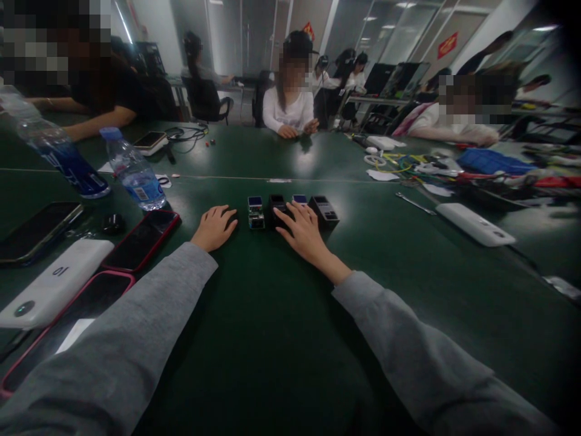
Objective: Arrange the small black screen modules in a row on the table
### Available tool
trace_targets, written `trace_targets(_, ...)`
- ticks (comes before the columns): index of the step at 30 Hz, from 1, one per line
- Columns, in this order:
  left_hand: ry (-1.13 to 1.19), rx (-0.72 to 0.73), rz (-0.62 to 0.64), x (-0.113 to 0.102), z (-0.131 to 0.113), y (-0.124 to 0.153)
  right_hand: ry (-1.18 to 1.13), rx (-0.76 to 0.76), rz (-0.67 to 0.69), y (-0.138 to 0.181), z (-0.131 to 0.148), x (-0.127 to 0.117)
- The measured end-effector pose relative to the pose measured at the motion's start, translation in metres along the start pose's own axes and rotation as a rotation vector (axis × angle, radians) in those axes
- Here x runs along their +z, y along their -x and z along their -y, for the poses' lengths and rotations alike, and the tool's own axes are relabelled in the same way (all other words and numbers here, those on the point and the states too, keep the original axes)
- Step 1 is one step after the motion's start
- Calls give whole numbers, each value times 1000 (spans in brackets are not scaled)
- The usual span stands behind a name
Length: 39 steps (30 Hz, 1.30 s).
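While the left sleeve (149,321) and the right sleeve (399,339) lay over the green table (236,351), both on the near side of the circuit board (255,217), a pink-edged phone (100,297), a white power bank (61,281) and a red-edged phone (144,242) were to the left of this board and nearer than it.

The left hand (215,227) was palm down, just left of the circuit board, with its fingers loosely spread and apart from it; no object was seen in it. The right hand (303,231) was to the right of the board, separate from the left one. Its spread fingers covered part of a black case (276,201) and part of a module with a small screen (299,198); whether they gripped or only rested, one could not tell.

The circuit board stood between the two hands, its long axis running away from the person. Both hands were similarly near to it, but the right one was nearer to the row as a whole. Rightmost from the board was a grey-faced case (324,209), tilted slightly in direction.

Farther than the board, a water bottle (138,175) stood to its left, tangled cables (408,163) lay to its right, and a seated person (293,106) was straight beyond it.
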<state>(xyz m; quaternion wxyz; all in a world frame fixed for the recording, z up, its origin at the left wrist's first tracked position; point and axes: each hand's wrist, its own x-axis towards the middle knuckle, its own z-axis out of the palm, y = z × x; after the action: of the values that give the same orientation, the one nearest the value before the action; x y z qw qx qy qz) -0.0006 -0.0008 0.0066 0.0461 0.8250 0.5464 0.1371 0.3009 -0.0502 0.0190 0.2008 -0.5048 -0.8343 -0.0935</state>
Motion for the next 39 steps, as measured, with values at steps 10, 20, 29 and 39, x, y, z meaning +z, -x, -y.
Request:
trace_targets(10, -14, -3, 8, -2, -3, 0, 27, -19, -12, -1, 3, 0)
trace_targets(20, -27, 3, 5, 0, -1, 0, 46, -1, -71, 0, 4, 1)
trace_targets(29, -9, 8, -4, 0, 0, 0, 38, 256, -192, 7, -20, 18)
trace_targets(39, -6, 10, -13, 2, 2, 0, 44, 210, -122, 5, -19, 19)
